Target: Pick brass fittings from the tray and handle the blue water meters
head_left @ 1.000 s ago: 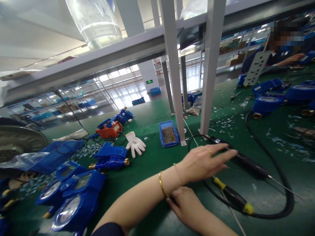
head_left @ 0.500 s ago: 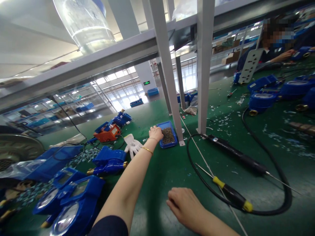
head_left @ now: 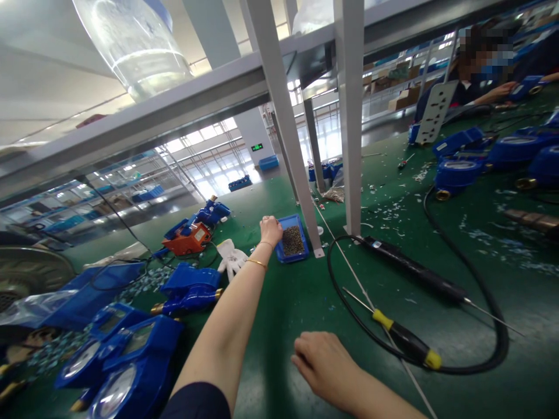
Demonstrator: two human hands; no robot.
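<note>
1. The blue tray (head_left: 289, 222) of small metal pieces (head_left: 293, 240) sits toward the far edge of the green bench (head_left: 257, 349), directly right of the person's left hand (head_left: 271, 230), which overlaps its left rim in this view; whether they touch cannot be told.
2. The tray's long axis runs roughly from the near side of the bench toward the far edge, so a long side faces the fingers. The left hand is clearly the nearer one.
3. The left fingers are bent, tips partly hidden; whether they are pressed together or pinching a piece cannot be told.
4. The right hand (head_left: 325, 364) is loosely curled over the bench's near part, well apart from the tray; its grip is hidden.
5. A grey post (head_left: 285, 119) stands just beside the tray, obstructing its right side. A white glove (head_left: 232, 259) lies left of the left wrist.
6. Right of the right hand lie a yellow-and-black screwdriver (head_left: 406, 337) and a black pen-shaped driver (head_left: 414, 270).
</note>
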